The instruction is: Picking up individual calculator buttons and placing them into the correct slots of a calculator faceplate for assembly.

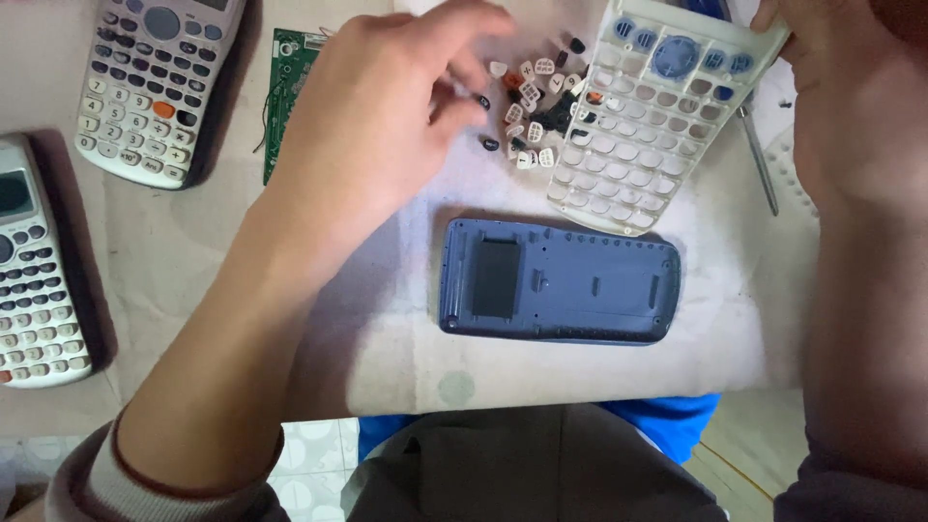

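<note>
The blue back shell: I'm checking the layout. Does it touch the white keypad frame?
Apart. The head view shows bare cloth between the blue back shell and the white keypad frame.

We see two calculator screens at left: one dark rectangular screen [14, 193], another grey screen [215, 4], seemingly cropped.

Front panel [643, 116]: pale matt plastic, at 1 o'clock. Back shell [561, 282]: blue smooth plastic, centre. Screwdriver shaft [760, 164]: shiny metal.

head cam | looks steeply down | close over table [174, 251] | single view
</note>
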